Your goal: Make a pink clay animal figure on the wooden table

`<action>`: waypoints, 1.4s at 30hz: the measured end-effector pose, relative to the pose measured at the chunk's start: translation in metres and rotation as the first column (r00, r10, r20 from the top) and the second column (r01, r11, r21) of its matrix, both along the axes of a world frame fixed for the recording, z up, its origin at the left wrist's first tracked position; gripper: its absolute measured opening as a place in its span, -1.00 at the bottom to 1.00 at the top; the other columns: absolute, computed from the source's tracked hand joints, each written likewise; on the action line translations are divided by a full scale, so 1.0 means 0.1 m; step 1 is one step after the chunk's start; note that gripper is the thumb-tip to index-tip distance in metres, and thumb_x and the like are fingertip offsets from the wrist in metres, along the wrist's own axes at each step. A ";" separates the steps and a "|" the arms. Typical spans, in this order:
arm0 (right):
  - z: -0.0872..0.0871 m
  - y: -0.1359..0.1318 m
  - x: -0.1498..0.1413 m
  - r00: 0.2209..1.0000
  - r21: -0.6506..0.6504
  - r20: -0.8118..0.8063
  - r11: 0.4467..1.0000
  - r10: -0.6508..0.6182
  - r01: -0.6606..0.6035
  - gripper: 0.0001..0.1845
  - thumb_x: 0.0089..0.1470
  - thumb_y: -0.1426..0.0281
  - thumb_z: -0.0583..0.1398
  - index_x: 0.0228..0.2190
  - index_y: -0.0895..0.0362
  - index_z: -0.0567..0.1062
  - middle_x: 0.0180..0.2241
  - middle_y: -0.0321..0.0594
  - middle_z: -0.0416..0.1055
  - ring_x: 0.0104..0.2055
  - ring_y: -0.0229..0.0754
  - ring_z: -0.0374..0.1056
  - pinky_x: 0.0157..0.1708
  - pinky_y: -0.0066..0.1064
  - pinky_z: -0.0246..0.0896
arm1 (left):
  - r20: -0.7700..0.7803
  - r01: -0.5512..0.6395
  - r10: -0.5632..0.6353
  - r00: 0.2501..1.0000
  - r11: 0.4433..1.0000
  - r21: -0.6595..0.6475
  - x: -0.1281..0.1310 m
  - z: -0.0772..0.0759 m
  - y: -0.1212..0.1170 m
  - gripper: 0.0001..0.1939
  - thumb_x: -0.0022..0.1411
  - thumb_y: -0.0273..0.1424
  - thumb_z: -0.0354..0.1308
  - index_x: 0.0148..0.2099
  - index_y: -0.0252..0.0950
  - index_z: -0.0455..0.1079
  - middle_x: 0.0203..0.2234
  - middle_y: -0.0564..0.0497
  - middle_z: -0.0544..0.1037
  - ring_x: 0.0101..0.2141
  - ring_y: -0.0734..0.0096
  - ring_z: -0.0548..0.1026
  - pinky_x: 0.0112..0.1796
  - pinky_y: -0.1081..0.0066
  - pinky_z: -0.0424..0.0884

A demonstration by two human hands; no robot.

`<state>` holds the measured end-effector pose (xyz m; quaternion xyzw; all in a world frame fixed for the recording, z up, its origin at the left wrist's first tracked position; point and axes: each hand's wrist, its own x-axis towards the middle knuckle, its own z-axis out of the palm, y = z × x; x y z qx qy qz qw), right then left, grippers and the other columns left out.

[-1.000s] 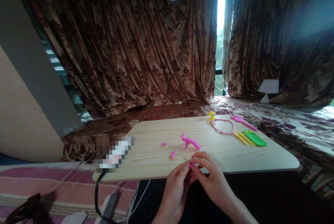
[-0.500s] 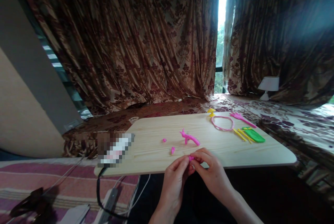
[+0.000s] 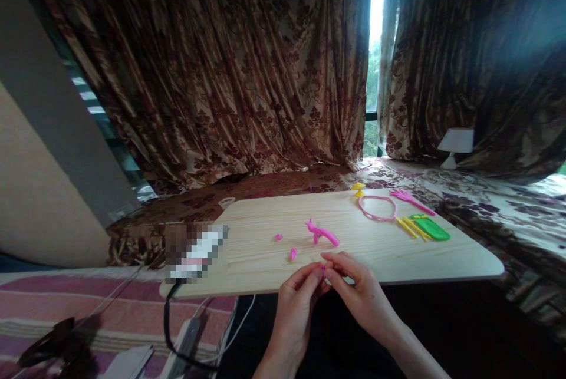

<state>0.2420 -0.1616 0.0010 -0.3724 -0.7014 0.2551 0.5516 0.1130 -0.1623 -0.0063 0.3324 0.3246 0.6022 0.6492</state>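
Between the fingertips of my left hand [image 3: 301, 290] and my right hand [image 3: 354, 282] is a small piece of pink modelling clay [image 3: 324, 272], mostly covered by the fingers. Both hands are closed in a pinch at the table's near edge. Just beyond them a pink clay animal figure [image 3: 322, 232] stands on the pale wooden table [image 3: 252, 220], with a long body and small points at its head end. To its left lie a pink clay lump [image 3: 293, 254], narrower at one end, and a smaller pink clay ball [image 3: 279, 237].
At the table's right are a yellow clay mushroom shape [image 3: 358, 189], a pink ring [image 3: 377, 218], a pink hand-shaped piece [image 3: 418, 203], yellow sticks [image 3: 411, 228] and a green flat piece [image 3: 433, 228]. A blurred-out item [image 3: 197, 255] with a black cable occupies the left end.
My fingers have shifted slightly around the pink clay, so less of it shows now. The right fingers have risen a little. Things on the table stay where they were.
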 end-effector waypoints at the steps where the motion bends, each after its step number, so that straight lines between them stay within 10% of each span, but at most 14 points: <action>1: 0.00 0.00 0.00 1.000 0.006 -0.002 1.000 -0.001 0.001 -0.75 0.14 0.48 0.12 -0.14 0.07 0.49 -0.29 -0.22 0.43 -0.26 -0.21 0.39 -0.25 -0.40 0.35 | 0.011 0.004 -0.004 1.000 1.000 -0.004 0.00 0.01 -0.01 -0.80 -0.02 -0.42 0.34 -0.29 -0.40 0.57 -0.39 -0.11 0.62 -0.34 0.35 0.54 -0.23 0.41 0.45; 14: -0.10 -0.01 -0.06 0.993 0.139 0.001 0.984 -0.116 0.115 -0.84 0.11 0.49 0.15 -0.33 0.08 0.54 -0.32 -0.19 0.37 -0.24 -0.16 0.32 -0.22 -0.32 0.26 | 0.175 0.048 -0.026 0.984 0.992 -0.120 0.00 -0.03 -0.01 -0.90 0.03 -0.50 0.30 -0.33 -0.39 0.53 -0.37 -0.06 0.61 -0.35 0.45 0.54 -0.27 0.48 0.49; 42: 0.10 -0.02 -0.02 0.991 -0.159 -0.135 0.986 0.028 -0.049 -0.82 0.13 0.35 0.16 -0.43 0.16 0.51 -0.45 -0.27 0.40 -0.37 -0.24 0.31 -0.33 -0.43 0.21 | -0.048 -0.125 0.128 0.991 0.991 0.055 -0.01 0.12 -0.06 -0.86 -0.02 -0.49 0.33 -0.33 -0.37 0.49 -0.45 0.00 0.59 -0.36 0.47 0.52 -0.22 0.52 0.42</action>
